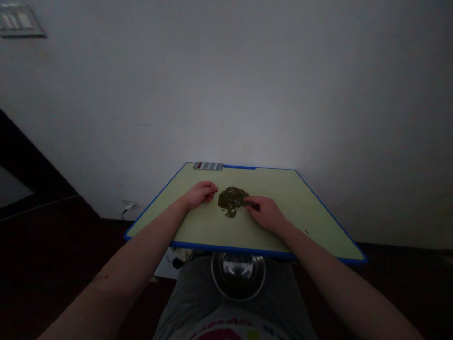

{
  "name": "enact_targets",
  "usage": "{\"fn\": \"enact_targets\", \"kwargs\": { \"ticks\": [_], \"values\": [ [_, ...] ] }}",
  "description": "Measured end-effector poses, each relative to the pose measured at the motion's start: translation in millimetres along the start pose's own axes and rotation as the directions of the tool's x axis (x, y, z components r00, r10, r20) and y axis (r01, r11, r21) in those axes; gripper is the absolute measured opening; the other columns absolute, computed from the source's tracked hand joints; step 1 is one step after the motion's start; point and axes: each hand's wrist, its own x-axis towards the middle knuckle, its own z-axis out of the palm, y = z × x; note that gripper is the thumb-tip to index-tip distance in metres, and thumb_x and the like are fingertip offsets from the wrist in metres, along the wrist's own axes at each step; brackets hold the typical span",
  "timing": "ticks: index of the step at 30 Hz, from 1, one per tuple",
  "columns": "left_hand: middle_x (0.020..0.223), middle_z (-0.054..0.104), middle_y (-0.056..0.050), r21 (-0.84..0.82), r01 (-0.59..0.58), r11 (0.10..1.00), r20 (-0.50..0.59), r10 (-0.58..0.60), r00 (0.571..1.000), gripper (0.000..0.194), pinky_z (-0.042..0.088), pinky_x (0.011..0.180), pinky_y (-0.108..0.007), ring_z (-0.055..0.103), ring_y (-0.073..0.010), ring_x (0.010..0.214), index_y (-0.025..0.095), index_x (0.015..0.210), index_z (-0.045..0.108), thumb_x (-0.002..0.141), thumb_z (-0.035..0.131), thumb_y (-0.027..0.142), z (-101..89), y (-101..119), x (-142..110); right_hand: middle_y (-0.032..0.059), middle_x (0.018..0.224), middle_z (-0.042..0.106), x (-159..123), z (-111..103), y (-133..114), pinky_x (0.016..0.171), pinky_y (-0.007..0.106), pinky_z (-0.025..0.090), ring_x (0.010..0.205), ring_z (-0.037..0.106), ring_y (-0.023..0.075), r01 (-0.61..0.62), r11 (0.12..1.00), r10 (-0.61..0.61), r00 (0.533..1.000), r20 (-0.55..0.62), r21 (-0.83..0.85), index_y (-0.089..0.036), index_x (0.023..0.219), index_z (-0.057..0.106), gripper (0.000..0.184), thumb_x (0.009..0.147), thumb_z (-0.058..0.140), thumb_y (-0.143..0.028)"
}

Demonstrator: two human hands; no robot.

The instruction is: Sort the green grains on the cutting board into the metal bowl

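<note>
A loose, flat pile of small dark green grains [232,199], like dried seeds or beans, lies mid-board on a pale yellow-green board [208,231] with a blue rim. Just left of the pile, my left hand [202,194] rests with its fingers curled together; anything pinched in them is too small to make out. My right hand [266,212] lies at the pile's right edge. Its index fingertip touches the grains, with the thumb a little apart below it and the other fingers partly hidden in shadow.
A shiny metal bowl [239,278] sits on my lap under the board's near edge. At the far left of the board is a printed strip [208,166]. The wall [247,94] stands close behind, with a plugged-in socket [129,205] low on the left.
</note>
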Motion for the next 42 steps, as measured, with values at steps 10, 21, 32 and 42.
{"fn": "enact_targets", "kwargs": {
  "ticks": [10,21,32,42],
  "values": [
    [0.045,0.045,0.004,0.019,-0.015,1.000,0.001,0.015,1.000,0.018,0.028,0.038,-0.019,0.040,-0.0053,0.038,0.014,0.066,0.052,0.067,0.061,0.029,1.2,2,-1,0.0032,0.085,0.068,-5,0,1,0.066,0.026,0.044,0.067,0.058,0.0138,-0.018,0.999,0.017,1.000,0.017,0.037,-0.020,0.103,0.065,0.031,0.075,0.052,-0.017],
    [0.047,0.046,0.004,0.034,-0.033,0.999,-0.002,0.033,0.999,0.018,0.028,0.038,-0.019,0.041,-0.0055,0.039,0.013,0.067,0.052,0.067,0.061,0.029,0.6,0,0,0.0015,0.072,0.065,-11,-4,0,0.061,0.025,0.041,0.059,0.054,0.0124,-0.047,0.997,0.046,0.999,0.020,0.058,-0.020,0.099,0.065,0.029,0.073,0.052,-0.017],
    [0.047,0.046,0.004,0.035,-0.028,0.999,-0.003,0.029,1.000,0.017,0.029,0.038,-0.019,0.041,-0.0054,0.039,0.014,0.066,0.051,0.068,0.060,0.028,0.0,0,0,0.0010,0.070,0.064,-12,-3,4,0.059,0.024,0.040,0.059,0.053,0.0122,-0.050,0.994,0.046,0.998,0.040,0.095,-0.020,0.098,0.065,0.028,0.073,0.052,-0.019],
    [0.046,0.045,0.005,0.013,-0.006,1.000,-0.006,0.006,1.000,0.017,0.028,0.038,-0.019,0.041,-0.0055,0.038,0.014,0.066,0.050,0.066,0.061,0.028,0.8,1,0,0.0043,0.093,0.066,-12,-2,-1,0.068,0.027,0.044,0.075,0.059,0.0151,0.047,0.982,-0.072,0.989,0.132,0.184,-0.020,0.103,0.064,0.031,0.074,0.052,-0.017]
  ]
}}
